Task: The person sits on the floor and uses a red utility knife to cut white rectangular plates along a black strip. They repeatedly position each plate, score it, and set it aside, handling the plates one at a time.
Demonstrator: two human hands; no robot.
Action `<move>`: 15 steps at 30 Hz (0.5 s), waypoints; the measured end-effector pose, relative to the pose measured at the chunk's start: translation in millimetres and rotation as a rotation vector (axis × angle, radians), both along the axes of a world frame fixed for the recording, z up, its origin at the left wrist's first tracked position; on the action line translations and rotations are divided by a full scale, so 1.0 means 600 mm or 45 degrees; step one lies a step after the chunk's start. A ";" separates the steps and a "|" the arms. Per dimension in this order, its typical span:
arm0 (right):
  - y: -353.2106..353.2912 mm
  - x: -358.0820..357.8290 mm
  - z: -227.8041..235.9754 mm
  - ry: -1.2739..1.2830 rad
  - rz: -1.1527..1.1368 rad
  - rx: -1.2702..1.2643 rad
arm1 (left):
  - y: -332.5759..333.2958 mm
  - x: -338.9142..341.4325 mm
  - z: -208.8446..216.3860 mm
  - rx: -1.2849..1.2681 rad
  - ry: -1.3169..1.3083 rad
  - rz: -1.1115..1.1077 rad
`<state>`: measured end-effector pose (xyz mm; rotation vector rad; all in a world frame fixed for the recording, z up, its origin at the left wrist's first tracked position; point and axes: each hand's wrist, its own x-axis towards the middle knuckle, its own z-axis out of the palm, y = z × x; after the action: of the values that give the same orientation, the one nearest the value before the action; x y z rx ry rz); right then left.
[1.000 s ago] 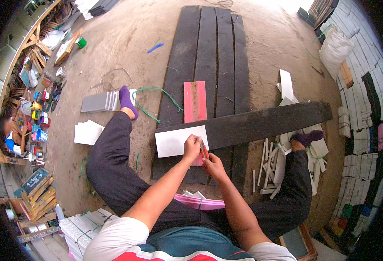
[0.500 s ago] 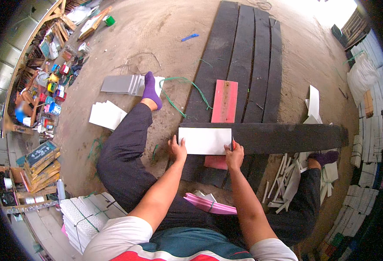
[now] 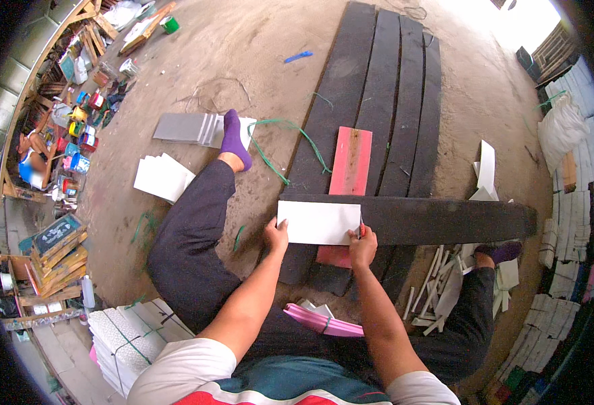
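Observation:
A rectangular white sheet (image 3: 318,221) lies flat across the left end of a long black plank (image 3: 445,220). My left hand (image 3: 276,236) grips its lower left corner, thumb on top and fingers at the edge. At the sheet's right end, my right hand (image 3: 362,247) is closed round a small knife with an orange-red handle (image 3: 362,230), its thin blade pointing away from me along the edge. The right thumb rests on the sheet. Under the plank runs a pink board (image 3: 349,162), which sticks out on both sides.
Several black boards (image 3: 341,101) lie beneath. White offcuts (image 3: 438,290) are heaped by my right foot; a pink bundle (image 3: 324,320) is between my legs. Grey sheets (image 3: 185,127), white sheets (image 3: 163,177) and green twine (image 3: 276,122) lie left. Another person (image 3: 37,158) sits among paint cans.
My right thumb has shifted left onto the white sheet, and the right hand sits slightly lower against its edge. The view has tilted a little. Both hands keep their hold.

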<state>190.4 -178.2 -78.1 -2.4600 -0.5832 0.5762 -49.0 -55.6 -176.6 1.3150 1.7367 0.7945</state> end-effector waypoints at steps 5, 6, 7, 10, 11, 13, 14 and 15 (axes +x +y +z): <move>0.004 -0.020 0.018 0.059 -0.463 -0.069 | 0.002 0.008 0.023 -0.111 0.044 0.026; -0.001 -0.023 0.010 0.050 -0.572 -0.054 | 0.003 0.013 0.030 -0.119 0.053 0.045; -0.006 -0.023 0.003 0.101 -0.587 -0.050 | 0.005 0.014 0.037 -0.125 0.067 0.067; -0.045 -0.023 -0.046 0.132 -0.584 0.151 | 0.018 0.026 0.067 -0.221 -0.011 0.019; -0.051 -0.038 -0.031 0.158 -0.500 0.201 | 0.024 0.020 0.072 -0.248 -0.044 0.014; -0.067 -0.071 0.004 0.202 -0.332 0.305 | 0.047 0.011 0.080 -0.293 -0.058 0.003; -0.080 -0.083 -0.011 -0.052 -0.131 0.208 | 0.055 0.015 0.084 -0.300 -0.066 -0.008; -0.098 -0.090 -0.025 -0.021 -0.037 0.152 | 0.064 0.019 0.088 -0.306 -0.069 -0.021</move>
<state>136.5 -237.0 -93.0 -2.3588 -0.5708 0.4960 -37.7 -17.5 -123.9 1.1349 1.7170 0.5858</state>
